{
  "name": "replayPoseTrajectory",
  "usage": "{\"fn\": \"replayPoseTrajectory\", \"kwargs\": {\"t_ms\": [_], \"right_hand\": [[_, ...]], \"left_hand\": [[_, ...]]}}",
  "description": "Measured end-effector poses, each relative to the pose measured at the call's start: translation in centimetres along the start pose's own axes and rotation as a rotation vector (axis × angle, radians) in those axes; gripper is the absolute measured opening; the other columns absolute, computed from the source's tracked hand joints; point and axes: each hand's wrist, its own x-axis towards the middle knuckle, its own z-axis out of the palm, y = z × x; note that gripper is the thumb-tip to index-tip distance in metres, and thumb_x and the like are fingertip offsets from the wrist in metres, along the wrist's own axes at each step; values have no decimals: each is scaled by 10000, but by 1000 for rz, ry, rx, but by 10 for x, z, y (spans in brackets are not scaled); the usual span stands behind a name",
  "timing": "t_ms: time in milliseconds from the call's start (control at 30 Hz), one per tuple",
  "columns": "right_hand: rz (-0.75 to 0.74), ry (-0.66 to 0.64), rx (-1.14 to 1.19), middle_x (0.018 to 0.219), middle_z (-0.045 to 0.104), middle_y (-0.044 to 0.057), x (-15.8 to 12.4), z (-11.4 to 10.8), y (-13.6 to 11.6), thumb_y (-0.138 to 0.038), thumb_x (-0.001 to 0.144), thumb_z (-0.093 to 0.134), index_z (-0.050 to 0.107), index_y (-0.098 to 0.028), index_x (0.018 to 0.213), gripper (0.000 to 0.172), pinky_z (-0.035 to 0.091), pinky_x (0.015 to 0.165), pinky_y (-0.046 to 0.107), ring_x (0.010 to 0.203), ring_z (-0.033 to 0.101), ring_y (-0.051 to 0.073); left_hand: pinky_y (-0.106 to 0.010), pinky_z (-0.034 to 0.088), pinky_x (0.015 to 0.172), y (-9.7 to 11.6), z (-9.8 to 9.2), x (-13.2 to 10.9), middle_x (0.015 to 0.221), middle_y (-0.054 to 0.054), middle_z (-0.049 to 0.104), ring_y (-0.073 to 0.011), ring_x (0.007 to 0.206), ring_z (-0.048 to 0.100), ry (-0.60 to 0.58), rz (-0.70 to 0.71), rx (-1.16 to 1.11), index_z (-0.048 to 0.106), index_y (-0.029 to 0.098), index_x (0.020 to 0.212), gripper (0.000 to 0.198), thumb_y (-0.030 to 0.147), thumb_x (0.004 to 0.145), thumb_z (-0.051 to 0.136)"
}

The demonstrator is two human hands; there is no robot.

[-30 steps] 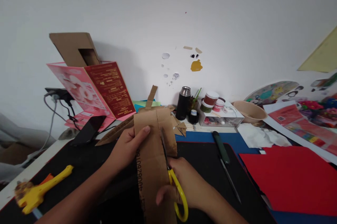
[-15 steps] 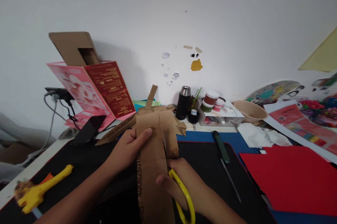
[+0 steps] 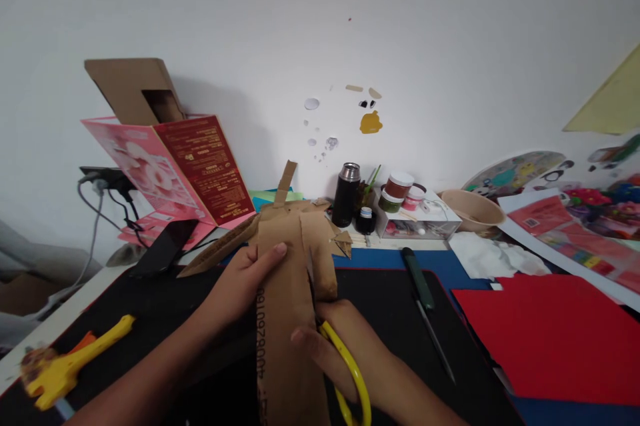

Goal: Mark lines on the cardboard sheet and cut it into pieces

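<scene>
A long piece of brown cardboard (image 3: pixel 287 359) with printed digits stands up between my hands, over the black mat. My left hand (image 3: pixel 253 276) grips its left edge, thumb on the front face and the other fingers hidden behind. In my right hand (image 3: pixel 345 346) are yellow-handled scissors (image 3: pixel 356 369), my fingers closed round the handles. Their blade lies in a lengthwise slit near the cardboard's right side. Right of the slit, a narrow flap (image 3: pixel 320 256) bends away. My thumb rests by the cardboard's front face.
A green-handled knife (image 3: pixel 423 286) lies right on the black mat (image 3: pixel 380 339), near red paper (image 3: pixel 550 339). At left are a yellow tool (image 3: pixel 75 366) and black phone (image 3: pixel 165 249). Behind stand cardboard scraps (image 3: pixel 283 203), a black flask (image 3: pixel 347 196) and paint jars (image 3: pixel 399 187).
The whole view has shifted slightly, with most things a little further left. Both hands keep their holds, and the scissors stay in the slit at about the same place.
</scene>
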Motion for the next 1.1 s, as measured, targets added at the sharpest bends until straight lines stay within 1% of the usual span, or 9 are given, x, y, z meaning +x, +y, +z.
{"fn": "replayPoseTrajectory", "kwargs": {"t_ms": [67,133,300,467,600,767,867,967,1100], "right_hand": [[24,20,-15,759,666,50,1,0,0,-881,936,489,733,-130,896,790,399,542,234,658,567,171],[30,41,-31,725,635,31,1,0,0,-886,929,494,711,-140,842,782,373,528,228,624,526,151],[-12,46,-15,727,593,10,2,-2,0,-858,962,481,690,-157,837,742,356,530,217,634,481,137],[1,48,-35,698,561,-6,1,-4,2,-842,972,491,691,-146,868,732,341,541,220,621,467,126],[29,48,-73,676,543,-7,0,-5,-1,-856,966,474,654,-149,806,747,298,517,222,598,454,119],[28,66,-88,629,481,-17,-1,-7,-6,-895,955,414,561,-177,705,775,262,498,232,570,431,115],[34,87,-126,618,499,-15,-1,-6,-4,-880,949,458,582,-173,703,759,270,491,231,556,442,116],[50,97,-136,633,519,-6,-2,-4,-2,-882,940,471,613,-166,721,762,262,483,229,565,453,121],[72,97,-113,610,480,-13,-1,-3,-4,-911,933,426,582,-173,687,794,246,473,230,548,419,116]], "left_hand": [[-285,513,513,-2,-2,3,705,-85,749,-229,592,690,6,-2,-15,712,159,782,611,764,749,789],[-293,529,522,-4,-5,6,736,-90,772,-234,595,702,16,-5,-42,727,160,837,595,748,767,787],[-305,558,564,-1,-10,8,760,-94,787,-246,628,724,7,28,-32,736,160,885,578,728,787,783],[-280,524,548,10,-10,3,709,-76,763,-225,611,690,79,80,43,736,157,799,626,772,712,815],[-283,521,554,13,-10,-2,739,-98,779,-238,643,696,42,68,82,757,150,791,655,800,720,791],[-264,495,538,16,-6,-10,719,-85,762,-216,619,667,29,82,114,759,150,762,661,810,730,775],[-254,464,504,17,-2,-15,694,-72,744,-201,586,635,27,74,102,758,156,764,654,809,720,777],[-248,436,484,15,-2,-15,683,-72,727,-188,561,609,28,74,114,734,158,729,654,812,740,752],[-262,458,510,13,-3,-11,668,-77,710,-202,577,622,35,84,169,700,160,683,676,833,740,727]]}}
